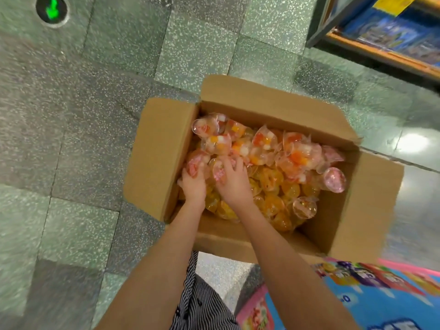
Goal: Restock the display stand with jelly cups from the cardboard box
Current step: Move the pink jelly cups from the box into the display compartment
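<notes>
Terrazzo floor (100, 96) of speckled green-grey tiles bearing an open cardboard box (157, 153) heaped with jelly cups (273, 163); left hand (194, 185) and right hand (234, 184) inside, fingers curled around cups. Shelving (385, 36) upper right.

Both hands (214, 182) among boxed jelly cups (269, 163)

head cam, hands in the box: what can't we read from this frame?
- Left hand and right hand: fingertips buried among clear plastic jelly cups; grasp cannot be told.
- Brown cardboard box: bottom and cup count hidden by the pile.
- Blue and pink printed display stand: cut off by the bottom right edge, blurred; fill level unseen.
- Orange-edged shelf: blurred, labels unreadable.
</notes>
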